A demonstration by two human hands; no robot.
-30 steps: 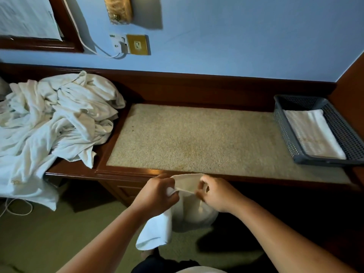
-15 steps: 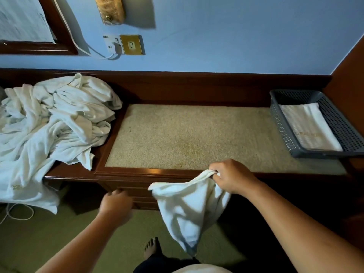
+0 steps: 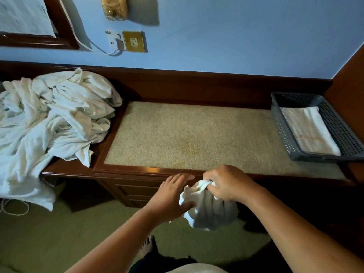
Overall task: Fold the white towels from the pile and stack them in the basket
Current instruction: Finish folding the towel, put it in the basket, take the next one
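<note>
carpeted desk top [image 3: 197,138] lies between towel pile [image 3: 49,119] and basket [image 3: 284,133].

Here's the long dark wooden desk [image 3: 149,171] with its beige carpet-textured inset top [image 3: 197,138]. On the left end, a rumpled pile of white towels [image 3: 55,119] spills over the front edge. On the far right end sits a grey perforated plastic basket [image 3: 283,134].

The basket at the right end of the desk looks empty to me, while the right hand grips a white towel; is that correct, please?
Not quite: the basket is not empty; the head view shows a folded towel lying in it. The rest holds: it sits at the right end of the desk, and the right hand grips a white towel.
</note>
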